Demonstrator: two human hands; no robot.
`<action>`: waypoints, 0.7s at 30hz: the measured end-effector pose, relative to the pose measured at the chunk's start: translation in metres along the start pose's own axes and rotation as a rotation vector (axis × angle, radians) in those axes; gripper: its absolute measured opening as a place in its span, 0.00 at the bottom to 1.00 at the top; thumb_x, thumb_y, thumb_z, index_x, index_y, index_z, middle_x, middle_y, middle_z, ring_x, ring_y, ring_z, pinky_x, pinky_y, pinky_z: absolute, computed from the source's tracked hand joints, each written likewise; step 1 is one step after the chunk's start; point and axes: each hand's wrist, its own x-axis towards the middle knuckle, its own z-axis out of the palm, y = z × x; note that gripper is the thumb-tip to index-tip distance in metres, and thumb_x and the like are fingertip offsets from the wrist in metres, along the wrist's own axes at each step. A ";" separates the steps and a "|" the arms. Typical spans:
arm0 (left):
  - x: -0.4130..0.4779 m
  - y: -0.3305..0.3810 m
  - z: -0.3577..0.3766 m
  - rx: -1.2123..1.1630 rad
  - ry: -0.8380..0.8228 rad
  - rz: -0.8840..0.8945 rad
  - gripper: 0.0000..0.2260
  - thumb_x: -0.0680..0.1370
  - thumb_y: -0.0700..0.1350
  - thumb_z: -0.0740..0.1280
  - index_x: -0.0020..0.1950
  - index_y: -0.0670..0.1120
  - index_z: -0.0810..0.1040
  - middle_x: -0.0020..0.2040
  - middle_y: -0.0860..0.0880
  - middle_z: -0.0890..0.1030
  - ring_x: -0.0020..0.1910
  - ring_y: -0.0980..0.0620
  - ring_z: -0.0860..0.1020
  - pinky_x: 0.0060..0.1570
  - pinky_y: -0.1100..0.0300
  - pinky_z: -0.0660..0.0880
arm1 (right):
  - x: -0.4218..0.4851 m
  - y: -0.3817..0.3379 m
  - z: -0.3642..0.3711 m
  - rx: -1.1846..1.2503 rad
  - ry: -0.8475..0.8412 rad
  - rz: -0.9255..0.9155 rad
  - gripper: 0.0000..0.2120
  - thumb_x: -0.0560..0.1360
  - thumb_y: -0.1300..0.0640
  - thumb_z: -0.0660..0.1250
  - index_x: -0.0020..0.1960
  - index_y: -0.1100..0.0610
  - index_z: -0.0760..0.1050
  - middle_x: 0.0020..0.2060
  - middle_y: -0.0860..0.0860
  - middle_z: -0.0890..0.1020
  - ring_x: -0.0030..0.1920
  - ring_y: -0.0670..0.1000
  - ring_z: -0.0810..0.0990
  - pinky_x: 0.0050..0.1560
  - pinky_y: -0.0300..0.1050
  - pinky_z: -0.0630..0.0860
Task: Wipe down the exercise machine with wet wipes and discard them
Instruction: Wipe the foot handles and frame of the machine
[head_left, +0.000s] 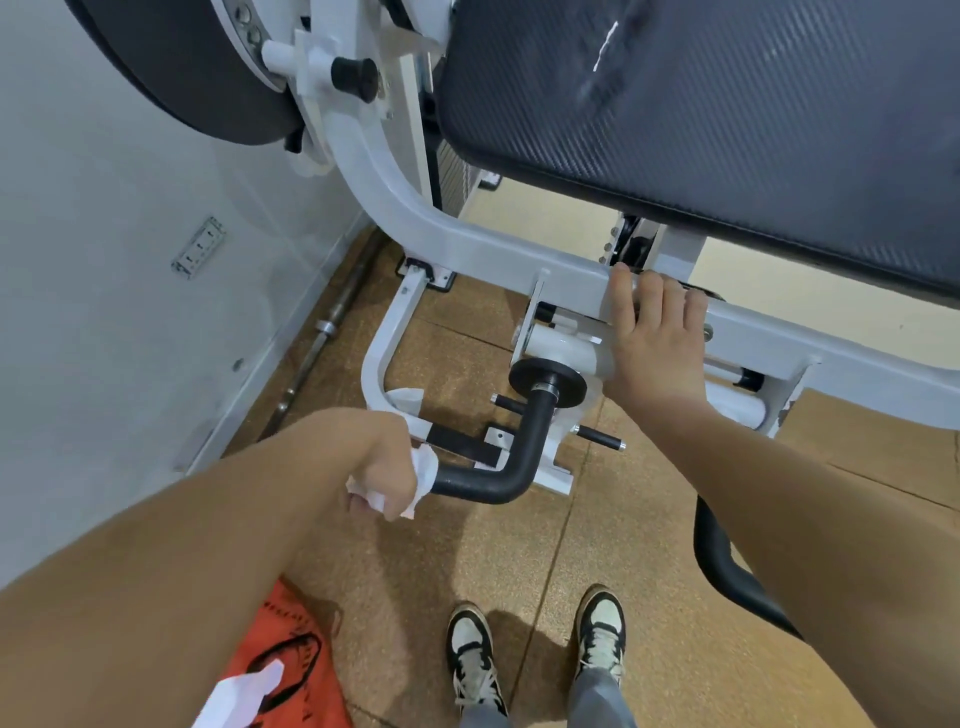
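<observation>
White wet wipe (423, 467) is bunched inside the left hand (382, 475), which is closed tight around it and around the free end of a black bent handle (498, 478) of the exercise machine. Parts of the wipe stick out on both sides of the fist. From this hand the handle runs to the right, then bends up to a black disc on the white frame (493, 254).

The right hand (649, 343) lies on the top of the frame bar, further away and to the right of the left hand. Its fingers are spread and rather straight, with the tips over the far edge of the bar; it holds nothing. Above this hand hangs a big black pad (727, 119).

Just beyond the left hand, another white piece (408, 400) lies on a curved white tube. Below the left forearm there is an orange bag (291, 623) with something white in it. Near it two shoes (472, 654) stand on the brown floor (519, 571). Left of the left hand, a barbell (332, 322) lies along the wall.
</observation>
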 end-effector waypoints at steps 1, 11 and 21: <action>0.002 0.003 0.006 0.103 0.077 -0.024 0.09 0.68 0.47 0.72 0.44 0.45 0.78 0.40 0.47 0.82 0.40 0.49 0.83 0.51 0.52 0.81 | 0.001 0.000 0.001 -0.002 0.011 0.000 0.59 0.61 0.53 0.81 0.81 0.62 0.50 0.67 0.63 0.67 0.67 0.66 0.66 0.72 0.66 0.63; 0.000 0.026 0.065 0.355 0.795 0.007 0.06 0.73 0.45 0.70 0.47 0.52 0.75 0.42 0.51 0.80 0.47 0.47 0.77 0.62 0.44 0.63 | 0.000 0.002 -0.002 0.004 0.001 -0.001 0.59 0.60 0.55 0.81 0.81 0.62 0.50 0.67 0.64 0.66 0.67 0.66 0.66 0.72 0.66 0.62; 0.000 0.074 0.066 0.253 0.765 0.166 0.07 0.75 0.42 0.67 0.44 0.52 0.70 0.34 0.53 0.73 0.43 0.48 0.77 0.65 0.44 0.63 | 0.001 0.002 -0.001 0.040 0.008 -0.034 0.57 0.62 0.57 0.79 0.81 0.63 0.50 0.68 0.66 0.66 0.69 0.68 0.66 0.72 0.67 0.62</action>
